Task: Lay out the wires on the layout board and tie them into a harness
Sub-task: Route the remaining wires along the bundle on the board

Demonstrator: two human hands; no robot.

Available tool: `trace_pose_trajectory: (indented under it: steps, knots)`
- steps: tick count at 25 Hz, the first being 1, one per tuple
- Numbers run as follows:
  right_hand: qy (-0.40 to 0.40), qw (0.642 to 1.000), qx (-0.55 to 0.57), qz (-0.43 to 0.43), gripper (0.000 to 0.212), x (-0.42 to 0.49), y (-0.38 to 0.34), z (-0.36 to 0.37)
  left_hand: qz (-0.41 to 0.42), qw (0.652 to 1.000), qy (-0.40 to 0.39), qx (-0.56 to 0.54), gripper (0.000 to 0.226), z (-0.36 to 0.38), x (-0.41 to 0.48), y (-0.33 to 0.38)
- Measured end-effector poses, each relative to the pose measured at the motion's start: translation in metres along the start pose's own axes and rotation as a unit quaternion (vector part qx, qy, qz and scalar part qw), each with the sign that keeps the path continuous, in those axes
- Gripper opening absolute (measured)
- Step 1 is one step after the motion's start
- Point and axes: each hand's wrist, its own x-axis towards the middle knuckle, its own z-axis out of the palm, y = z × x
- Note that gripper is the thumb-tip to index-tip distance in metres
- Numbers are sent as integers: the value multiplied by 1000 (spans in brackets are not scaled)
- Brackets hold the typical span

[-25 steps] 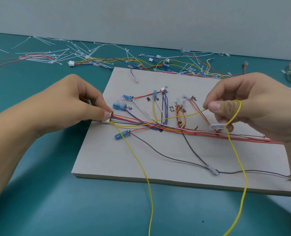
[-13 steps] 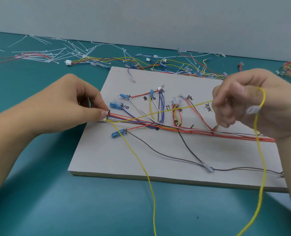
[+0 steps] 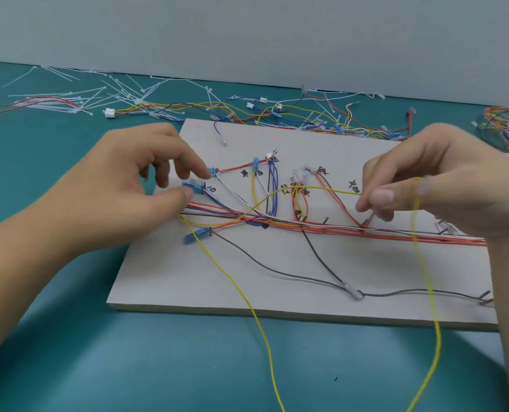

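Note:
The grey layout board [image 3: 188, 278] lies on the teal table, with red, white, blue and orange wires [image 3: 366, 230] bundled across its middle. Branches end in blue terminals [image 3: 198, 234] at pins and handwritten labels. A long yellow wire [image 3: 232, 281] runs from the bundle's left end off the front edge. Another stretch arcs up to my right hand [image 3: 455, 179], which pinches it between thumb and fingers; the rest drapes over that hand and hangs down. My left hand [image 3: 113, 197] hovers at the board's left with its fingers spread and its thumb by a blue terminal [image 3: 192, 187], holding nothing.
Loose white cable ties [image 3: 122, 90] and spare coloured wires [image 3: 277, 114] are strewn along the back of the table by the wall. A coil of wires [image 3: 506, 129] lies at the far right. A grey wire [image 3: 277, 269] curves across the board's front half.
My left hand has let go of the white connector at the bundle's left end and opened its fingers. My right hand has lowered slightly, still pinching the yellow wire, which now sags in an arc.

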Motion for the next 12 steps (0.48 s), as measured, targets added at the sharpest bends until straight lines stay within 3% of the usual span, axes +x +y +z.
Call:
trace_pose_trajectory:
  steps: [3,6,12]
  knots:
    - [-20,998,-38,55,8,-3,-2,0,12,999,-42,2,14,13,5,23]
    - [-37,994,-38,93,14,-6,-6,2,30,994,-100,42,8,28,16,44]
    - [-33,977,-103,185,20,-9,-3,-2,42,995,-86,21,5,66,46,68]
